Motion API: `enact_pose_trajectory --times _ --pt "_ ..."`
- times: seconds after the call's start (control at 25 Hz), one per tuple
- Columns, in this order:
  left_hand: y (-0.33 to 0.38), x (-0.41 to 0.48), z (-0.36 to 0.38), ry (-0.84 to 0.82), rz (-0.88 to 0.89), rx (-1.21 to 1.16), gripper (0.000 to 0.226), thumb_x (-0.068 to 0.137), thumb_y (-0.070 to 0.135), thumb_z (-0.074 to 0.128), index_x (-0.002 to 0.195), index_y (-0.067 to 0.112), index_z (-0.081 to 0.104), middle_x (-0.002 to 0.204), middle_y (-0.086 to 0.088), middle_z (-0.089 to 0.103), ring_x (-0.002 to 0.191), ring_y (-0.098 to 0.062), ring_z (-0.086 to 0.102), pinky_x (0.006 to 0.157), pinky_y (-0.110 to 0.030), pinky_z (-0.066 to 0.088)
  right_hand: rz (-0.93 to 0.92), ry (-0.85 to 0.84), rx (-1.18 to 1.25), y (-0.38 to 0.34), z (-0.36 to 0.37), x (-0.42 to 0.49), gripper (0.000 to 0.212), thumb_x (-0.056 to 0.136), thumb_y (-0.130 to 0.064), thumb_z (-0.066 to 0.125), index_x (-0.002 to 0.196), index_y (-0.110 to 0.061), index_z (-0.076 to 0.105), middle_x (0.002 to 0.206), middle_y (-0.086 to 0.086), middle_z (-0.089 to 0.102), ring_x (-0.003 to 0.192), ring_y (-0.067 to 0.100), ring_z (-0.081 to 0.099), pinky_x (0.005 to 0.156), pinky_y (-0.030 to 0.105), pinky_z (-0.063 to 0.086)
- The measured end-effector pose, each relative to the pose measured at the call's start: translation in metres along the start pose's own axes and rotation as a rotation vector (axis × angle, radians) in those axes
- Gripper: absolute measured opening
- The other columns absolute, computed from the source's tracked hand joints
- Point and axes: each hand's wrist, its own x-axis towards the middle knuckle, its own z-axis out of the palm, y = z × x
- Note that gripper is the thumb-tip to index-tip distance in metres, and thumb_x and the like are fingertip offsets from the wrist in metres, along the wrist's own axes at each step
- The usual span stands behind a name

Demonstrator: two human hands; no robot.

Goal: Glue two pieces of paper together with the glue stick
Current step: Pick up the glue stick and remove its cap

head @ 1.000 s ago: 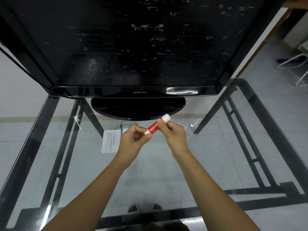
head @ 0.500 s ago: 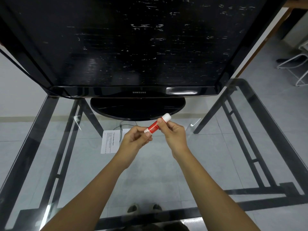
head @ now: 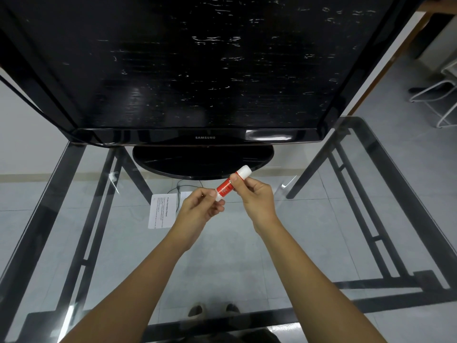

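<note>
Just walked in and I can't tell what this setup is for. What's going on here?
A person stands at a glass table in front of a dark Samsung TV, holding a red and white glue stick in both hands above the glass. The left hand pinches its lower white end, the right hand grips the upper part. A printed paper lies flat on the table beside the left hand. No glue is applied yet.

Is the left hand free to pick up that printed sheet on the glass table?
Probably not yet: the left hand pinches one end of the glue stick. The sheet lies close beside it, nothing between.
</note>
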Motion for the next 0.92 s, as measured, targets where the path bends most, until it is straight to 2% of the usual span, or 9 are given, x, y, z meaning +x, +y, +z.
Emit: enact_pose_trajectory --times 0.16,0.24,0.32,0.4,0.52,0.64,0.8,0.92 --pt "0.0014 -0.0011 -0.0016 0.032 0.063 0.063 0.022 0.079 0.034 0.064 0.096 0.02 0.063 0.1 0.004 0.068 0.091 -0.01 0.067 0.071 -0.014 0.051 0.005 -0.011 0.006 -0.0016 0.0011 -0.0014 0.026 0.08 -0.042 0.065 0.088 -0.019 0.071 0.086 0.002 0.071 0.089 0.011 0.065 0.063 0.009 0.045" --pt "0.001 -0.0011 -0.0025 0.054 0.087 0.142 0.015 0.079 0.031 0.068 0.092 0.026 0.062 0.1 0.009 0.069 0.095 -0.006 0.064 0.067 -0.01 0.049 0.004 -0.008 0.011 -0.0022 0.002 -0.002 0.022 0.079 -0.043 0.065 0.085 -0.022 0.071 0.083 -0.001 0.071 0.088 0.011 0.065 0.065 0.009 0.043" --pt "0.0004 -0.0011 -0.0026 0.068 0.111 0.131 0.014 0.079 0.023 0.07 0.088 0.03 0.062 0.1 0.008 0.069 0.096 -0.007 0.064 0.067 -0.009 0.049 -0.002 -0.002 0.01 -0.0028 0.0027 -0.002 0.022 0.079 -0.042 0.065 0.084 -0.021 0.071 0.084 0.002 0.071 0.088 0.012 0.066 0.064 0.009 0.044" --pt "0.0001 -0.0009 -0.0018 0.068 0.114 0.109 0.016 0.08 0.024 0.069 0.092 0.031 0.061 0.104 0.004 0.068 0.096 -0.011 0.065 0.072 -0.012 0.049 -0.006 0.0 0.022 -0.0044 0.0027 -0.0019 0.023 0.08 -0.041 0.066 0.084 -0.02 0.072 0.085 0.007 0.072 0.089 0.014 0.066 0.067 0.01 0.045" --pt "0.0008 -0.0019 0.0019 0.042 0.013 -0.059 0.021 0.085 0.034 0.06 0.102 0.021 0.061 0.098 -0.003 0.071 0.089 -0.018 0.068 0.075 -0.019 0.053 -0.017 -0.012 0.03 -0.0074 0.002 -0.0026 0.019 0.079 -0.042 0.067 0.081 -0.024 0.073 0.083 0.007 0.072 0.085 0.013 0.066 0.066 0.007 0.045" --pt "0.0007 -0.0023 0.0011 0.043 0.036 -0.085 0.022 0.089 0.027 0.056 0.101 0.01 0.063 0.092 -0.006 0.069 0.084 -0.016 0.066 0.075 -0.019 0.052 -0.023 -0.012 0.011 -0.0076 0.0025 -0.0038 0.017 0.079 -0.043 0.066 0.08 -0.026 0.072 0.086 0.011 0.071 0.081 0.014 0.064 0.063 0.005 0.045" --pt "0.0033 -0.003 0.0004 0.088 0.074 0.065 0.013 0.077 0.032 0.068 0.089 0.028 0.065 0.102 0.0 0.069 0.098 -0.016 0.064 0.082 -0.023 0.047 -0.014 -0.004 0.009 -0.0063 0.0029 -0.005 0.016 0.079 -0.042 0.066 0.079 -0.027 0.071 0.086 0.006 0.072 0.089 0.017 0.066 0.062 0.005 0.044" --pt "0.0033 -0.0027 -0.0005 0.103 0.1 0.087 0.015 0.079 0.02 0.07 0.084 0.033 0.064 0.097 0.005 0.07 0.094 -0.011 0.064 0.079 -0.02 0.045 -0.016 0.001 0.004 -0.0048 0.0028 -0.0047 0.019 0.079 -0.042 0.066 0.08 -0.024 0.071 0.084 0.005 0.072 0.088 0.016 0.066 0.061 0.005 0.044"
